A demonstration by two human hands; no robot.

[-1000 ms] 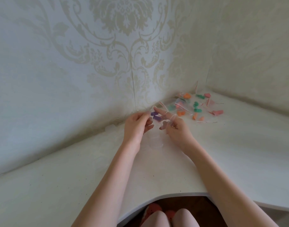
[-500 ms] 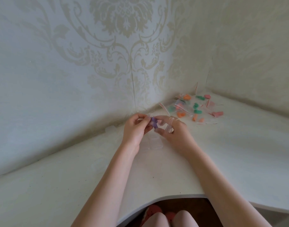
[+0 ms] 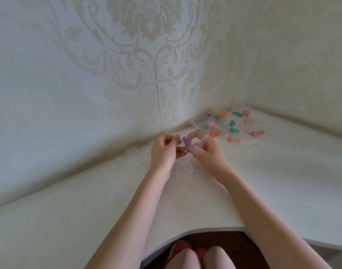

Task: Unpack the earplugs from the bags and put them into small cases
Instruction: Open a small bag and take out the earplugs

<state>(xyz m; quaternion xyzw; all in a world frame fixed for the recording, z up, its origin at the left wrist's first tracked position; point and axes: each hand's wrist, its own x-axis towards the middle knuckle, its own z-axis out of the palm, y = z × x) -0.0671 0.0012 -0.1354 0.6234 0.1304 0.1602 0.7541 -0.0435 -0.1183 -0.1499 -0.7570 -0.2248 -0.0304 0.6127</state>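
Observation:
Above the white table my left hand [image 3: 164, 152] and my right hand [image 3: 207, 152] meet over a small clear bag with purple earplugs [image 3: 185, 141] inside. The fingers of both hands pinch the bag's edges. A clear plastic piece [image 3: 202, 143] lies across my right hand's fingers; I cannot tell whether it is a case or part of the bag. Clear small cases [image 3: 183, 168] stand on the table just under my hands, hard to make out. A pile of bagged earplugs [image 3: 232, 127], orange, green and pink, lies in the corner to the right.
The white corner table [image 3: 88, 220] meets patterned wallpaper walls [image 3: 108, 74] at the back and right. Its curved front edge [image 3: 185, 232] runs above my knees [image 3: 197, 257]. A faint clear item [image 3: 131, 150] sits by the wall to the left of my hands.
Both hands have drawn the purple earplug bag toward me and closer together, away from the pile. The pile has not moved.

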